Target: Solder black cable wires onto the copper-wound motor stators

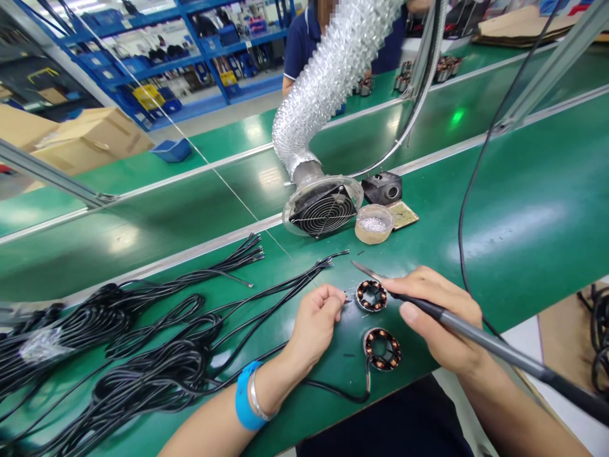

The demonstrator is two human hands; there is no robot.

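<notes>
My right hand (440,314) grips a soldering iron (457,324) like a pen; its tip points left, just above a ring-shaped motor stator (372,296) with copper windings. My left hand (320,317) is closed in a pinch on thin wire ends (349,294) at the stator's left side. Whether the wires touch the stator I cannot tell. A second stator (382,349) lies nearer me on the green bench, and a black cable (340,391) runs to its coloured wires. The fingers partly hide what the left hand pinches.
Black cables (152,355) lie bundled at the left. Ahead are a fume extractor (326,209) on a silver duct, a round tub (374,224) and a dark iron holder (382,188). A black cord (469,197) hangs at the right. Behind the bench is a person in a dark shirt (299,47).
</notes>
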